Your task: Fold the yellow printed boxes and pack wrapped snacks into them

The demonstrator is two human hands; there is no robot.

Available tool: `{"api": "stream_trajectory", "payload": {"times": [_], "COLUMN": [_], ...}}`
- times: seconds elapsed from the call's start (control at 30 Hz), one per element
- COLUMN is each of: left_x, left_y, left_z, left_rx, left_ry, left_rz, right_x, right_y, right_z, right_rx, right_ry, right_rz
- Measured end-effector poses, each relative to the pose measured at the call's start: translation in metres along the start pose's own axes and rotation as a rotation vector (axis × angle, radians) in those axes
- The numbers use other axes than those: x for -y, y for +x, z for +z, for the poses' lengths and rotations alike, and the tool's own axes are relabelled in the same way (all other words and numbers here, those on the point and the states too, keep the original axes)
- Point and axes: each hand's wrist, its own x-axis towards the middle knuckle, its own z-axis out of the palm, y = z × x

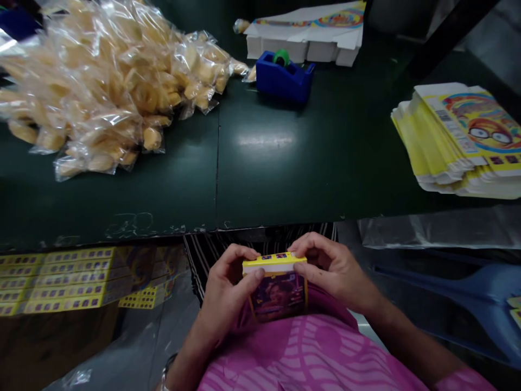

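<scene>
Below table edge (163,231): L hand (226,290) & R hand (336,269) pinching yellow box (277,285); blue tape disp. (283,79) beyond

Wears a pink patterned shirt (301,353), black-and-white striped garment (203,269), metal wristwatch (166,372).

Left hand (226,288) and right hand (336,269) wrap the yellow carton (279,298), and their fingers hide its sides! Up top left, the bagged snacks (109,92) run clean off the frame; over right, the flat printed cartons (464,141) get cut off, their barcode (443,115) too small to read.
</scene>
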Motion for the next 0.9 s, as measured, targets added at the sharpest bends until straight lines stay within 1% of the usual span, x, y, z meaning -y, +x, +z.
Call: {"api": "stream_trajectory", "payload": {"times": [0.1,0.17,0.23,0.33,0.4,0.47,0.53,0.63,0.67,0.7,0.83,0.87,0.9], "left_x": [-0.008,-0.010,-0.009,-0.004,-0.001,-0.001,-0.003,-0.005,-0.004,-0.001,0.019,0.023,0.025], "left_y": [0.011,0.014,0.013,0.010,0.009,0.011,0.015,0.017,0.016,0.012,-0.005,-0.007,-0.007], "left_z": [0.001,0.000,0.000,0.001,0.002,0.002,0.001,-0.001,-0.001,-0.001,-0.003,-0.004,-0.006], "left_rx": [0.025,0.023,0.000,-0.039,-0.050,-0.052,-0.035,0.042,0.051,0.041,-0.042,-0.039,-0.028], "left_ry": [0.015,0.044,0.072,0.095,0.110,0.133,0.154,0.165,0.182,0.214,0.383,0.397,0.387], "left_rz": [0.002,-0.005,-0.010,-0.011,-0.005,0.011,0.021,-0.008,0.003,0.043,0.338,0.368,0.361], "right_x": [0.007,0.006,0.000,-0.013,-0.020,-0.025,-0.027,-0.028,-0.028,-0.028,-0.031,-0.032,-0.034], "right_y": [0.008,0.010,0.008,-0.001,-0.007,-0.011,-0.014,-0.015,-0.016,-0.017,-0.020,-0.020,-0.019], "right_z": [0.000,0.001,0.002,0.002,0.001,-0.001,-0.003,-0.005,-0.005,-0.005,-0.002,0.000,0.002], "right_rx": [-0.018,-0.050,-0.080,-0.128,-0.143,-0.143,-0.141,-0.132,-0.130,-0.129,-0.148,-0.156,-0.168], "right_ry": [-0.055,-0.085,-0.118,-0.211,-0.272,-0.305,-0.320,-0.332,-0.337,-0.343,-0.361,-0.356,-0.345], "right_rz": [0.018,-0.005,-0.065,-0.208,-0.285,-0.332,-0.359,-0.379,-0.378,-0.372,-0.350,-0.354,-0.358]}}
